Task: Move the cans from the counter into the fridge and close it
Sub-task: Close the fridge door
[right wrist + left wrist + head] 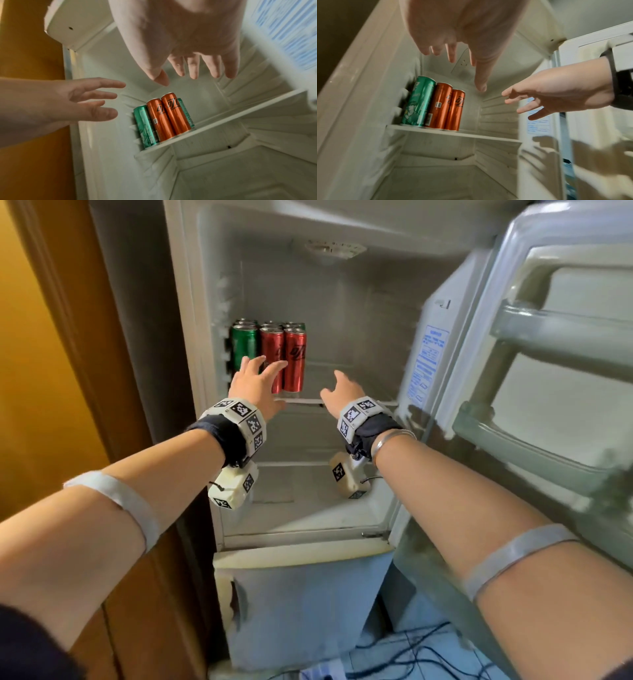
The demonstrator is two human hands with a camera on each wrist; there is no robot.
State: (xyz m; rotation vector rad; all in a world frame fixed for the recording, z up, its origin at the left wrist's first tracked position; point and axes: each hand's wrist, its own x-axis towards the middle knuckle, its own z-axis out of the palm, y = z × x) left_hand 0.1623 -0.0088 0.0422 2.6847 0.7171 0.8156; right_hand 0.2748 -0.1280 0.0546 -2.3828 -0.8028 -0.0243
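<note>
The left hand [255,386] is nearer to the cans [270,354]; it is released and holds nothing, and so is the right hand [344,397]. The cans stand upright straight beyond its fingers, at the left end of the fridge shelf [342,400].

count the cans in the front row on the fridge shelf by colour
green can: 1
red cans: 2
total: 3
Front row only; more can tops show behind it, their colours mostly hidden.
</note>
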